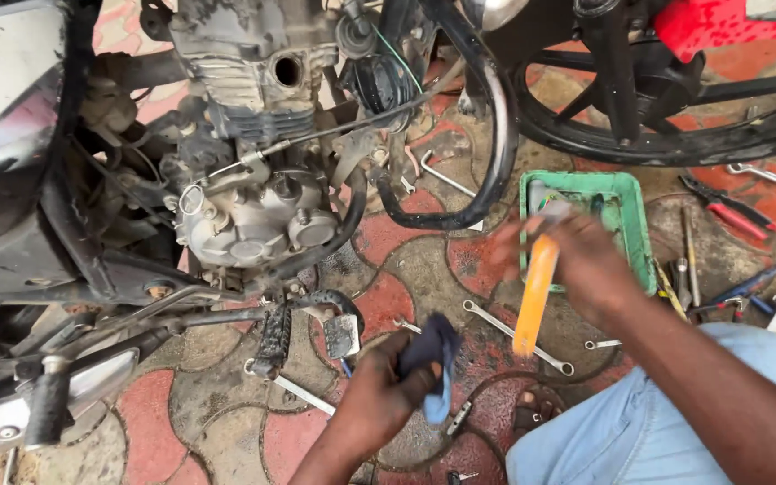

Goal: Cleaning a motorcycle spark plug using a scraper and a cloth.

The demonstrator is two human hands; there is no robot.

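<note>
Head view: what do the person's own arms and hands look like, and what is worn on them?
Both arms are bare to the frame edge: no sleeves, gloves, watch or rings visible. The left hand is sharp; the right hand is motion-blurred. Light blue trousers cover the knee.

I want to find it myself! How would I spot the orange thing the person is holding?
Start at the big black motorcycle wheel, then drop down to the green tray on the paving. Just in front of it, the right hand grips a long tool with an orange handle. It is the only bright orange thing; the tools lying nearby are grey metal, red or blue.

Left hand, right hand clenched
</note>
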